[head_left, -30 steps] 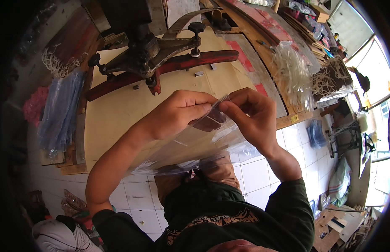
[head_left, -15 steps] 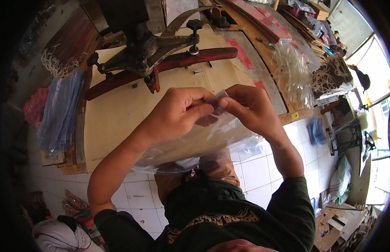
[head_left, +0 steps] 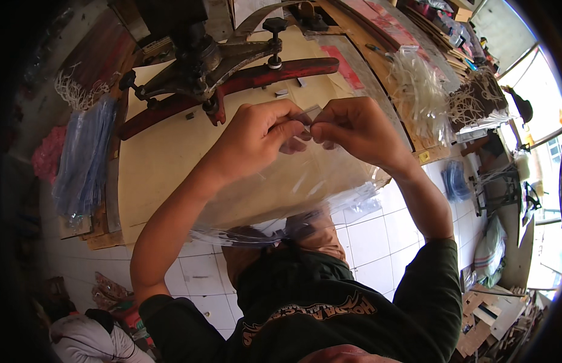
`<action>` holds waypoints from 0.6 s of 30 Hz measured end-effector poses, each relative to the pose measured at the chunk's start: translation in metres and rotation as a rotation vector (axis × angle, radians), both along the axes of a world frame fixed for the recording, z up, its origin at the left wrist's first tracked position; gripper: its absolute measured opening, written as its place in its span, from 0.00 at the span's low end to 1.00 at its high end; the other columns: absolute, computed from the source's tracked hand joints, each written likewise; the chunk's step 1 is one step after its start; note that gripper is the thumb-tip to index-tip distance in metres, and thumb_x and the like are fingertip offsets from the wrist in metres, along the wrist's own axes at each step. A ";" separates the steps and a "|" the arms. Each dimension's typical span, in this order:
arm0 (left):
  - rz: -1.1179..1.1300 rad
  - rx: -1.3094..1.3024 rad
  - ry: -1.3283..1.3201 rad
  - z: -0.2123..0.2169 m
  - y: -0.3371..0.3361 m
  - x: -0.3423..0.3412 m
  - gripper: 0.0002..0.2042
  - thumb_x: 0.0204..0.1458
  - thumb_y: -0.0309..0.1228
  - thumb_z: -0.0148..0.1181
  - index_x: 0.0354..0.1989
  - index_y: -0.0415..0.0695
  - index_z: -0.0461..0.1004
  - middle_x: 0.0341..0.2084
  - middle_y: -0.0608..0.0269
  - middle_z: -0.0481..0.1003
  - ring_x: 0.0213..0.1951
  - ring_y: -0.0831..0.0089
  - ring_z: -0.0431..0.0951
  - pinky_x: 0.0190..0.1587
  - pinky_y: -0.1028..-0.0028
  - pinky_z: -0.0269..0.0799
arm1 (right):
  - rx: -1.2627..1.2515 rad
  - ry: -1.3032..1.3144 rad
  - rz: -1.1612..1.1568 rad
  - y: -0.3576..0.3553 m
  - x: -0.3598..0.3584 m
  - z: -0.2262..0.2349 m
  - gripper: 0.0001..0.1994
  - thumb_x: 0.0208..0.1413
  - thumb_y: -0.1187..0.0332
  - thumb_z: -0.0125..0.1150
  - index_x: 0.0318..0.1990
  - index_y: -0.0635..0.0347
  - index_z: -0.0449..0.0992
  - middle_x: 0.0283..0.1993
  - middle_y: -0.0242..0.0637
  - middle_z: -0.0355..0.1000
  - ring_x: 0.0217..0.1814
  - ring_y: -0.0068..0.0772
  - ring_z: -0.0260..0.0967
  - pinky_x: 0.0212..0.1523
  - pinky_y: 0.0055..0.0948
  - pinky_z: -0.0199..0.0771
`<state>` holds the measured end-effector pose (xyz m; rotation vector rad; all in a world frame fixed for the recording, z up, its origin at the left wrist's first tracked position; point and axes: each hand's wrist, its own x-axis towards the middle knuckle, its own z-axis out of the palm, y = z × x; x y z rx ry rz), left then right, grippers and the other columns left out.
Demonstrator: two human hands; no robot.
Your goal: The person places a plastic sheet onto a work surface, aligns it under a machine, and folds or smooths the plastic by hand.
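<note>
Close together above the pale board, both of my hands have their fingers pinched on a clear plastic sheet [head_left: 311, 184]. A small corner of it pokes up between them. My left hand [head_left: 264, 134] grips it from the left, thumb against the bent fingers. On the other side my right hand [head_left: 358, 130] pinches the same edge with thumb and forefinger. From the fingers the sheet hangs toward my lap in loose, shiny folds; whether it is a single layer or a bag I cannot tell. Some fingertips show through the plastic.
Beyond my hands stands a press with a curved red bar [head_left: 256, 78] over the yellowish board [head_left: 160, 175], where small offcuts lie. Bundled bluish plastic strips [head_left: 84, 160] hang at the left. Clear strips [head_left: 420, 91] and stringy cords [head_left: 474, 103] lie right. White floor tiles [head_left: 371, 242] show below.
Both hands have moved slightly up and away from my body with the plastic sheet. The right hand has turned a little, and its fingers are curled more tightly on the edge.
</note>
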<state>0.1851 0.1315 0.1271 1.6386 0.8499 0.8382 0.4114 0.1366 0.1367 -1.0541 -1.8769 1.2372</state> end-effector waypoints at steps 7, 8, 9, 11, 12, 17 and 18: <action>-0.061 -0.232 0.262 0.004 -0.005 -0.022 0.16 0.61 0.36 0.65 0.32 0.33 0.76 0.20 0.58 0.78 0.22 0.75 0.81 0.23 0.74 0.77 | -0.032 0.073 -0.076 -0.004 0.002 0.001 0.07 0.59 0.72 0.66 0.35 0.69 0.82 0.27 0.34 0.79 0.28 0.20 0.75 0.30 0.21 0.74; -0.050 -0.221 0.260 0.004 -0.006 -0.024 0.17 0.60 0.38 0.66 0.31 0.33 0.76 0.19 0.59 0.77 0.21 0.75 0.81 0.21 0.74 0.76 | -0.043 0.087 -0.067 -0.004 0.002 0.000 0.07 0.59 0.72 0.66 0.35 0.69 0.81 0.27 0.34 0.79 0.28 0.20 0.75 0.30 0.21 0.75; -0.071 -0.201 0.274 0.004 -0.007 -0.026 0.17 0.60 0.38 0.66 0.31 0.34 0.76 0.19 0.61 0.76 0.21 0.76 0.80 0.21 0.75 0.76 | -0.054 0.100 -0.058 -0.002 0.002 0.000 0.07 0.60 0.72 0.66 0.34 0.69 0.81 0.27 0.34 0.79 0.28 0.20 0.75 0.30 0.21 0.75; -0.108 -0.151 0.297 0.009 -0.004 -0.031 0.17 0.60 0.40 0.66 0.30 0.35 0.77 0.18 0.65 0.75 0.21 0.77 0.79 0.20 0.76 0.76 | -0.077 0.110 -0.040 -0.001 0.001 0.002 0.08 0.60 0.71 0.67 0.34 0.69 0.81 0.28 0.34 0.79 0.28 0.20 0.75 0.30 0.21 0.75; -0.095 -0.148 0.298 0.009 -0.004 -0.031 0.18 0.59 0.40 0.67 0.30 0.35 0.77 0.17 0.65 0.74 0.20 0.77 0.78 0.20 0.76 0.76 | -0.092 0.108 -0.035 -0.002 0.001 0.003 0.08 0.60 0.71 0.67 0.34 0.69 0.81 0.28 0.35 0.79 0.28 0.20 0.75 0.30 0.21 0.75; -0.038 -0.091 0.393 0.001 -0.002 -0.044 0.19 0.58 0.41 0.68 0.27 0.35 0.76 0.16 0.65 0.73 0.16 0.80 0.75 0.17 0.75 0.71 | -0.084 0.160 -0.083 -0.001 0.006 -0.001 0.09 0.60 0.69 0.68 0.34 0.69 0.82 0.28 0.35 0.79 0.28 0.20 0.74 0.30 0.21 0.73; -0.032 -0.050 0.433 0.000 -0.001 -0.046 0.20 0.58 0.42 0.68 0.26 0.35 0.75 0.15 0.66 0.73 0.16 0.80 0.74 0.17 0.75 0.70 | -0.102 0.166 -0.086 0.001 0.010 -0.002 0.10 0.59 0.68 0.68 0.35 0.68 0.82 0.29 0.35 0.79 0.28 0.20 0.74 0.31 0.21 0.73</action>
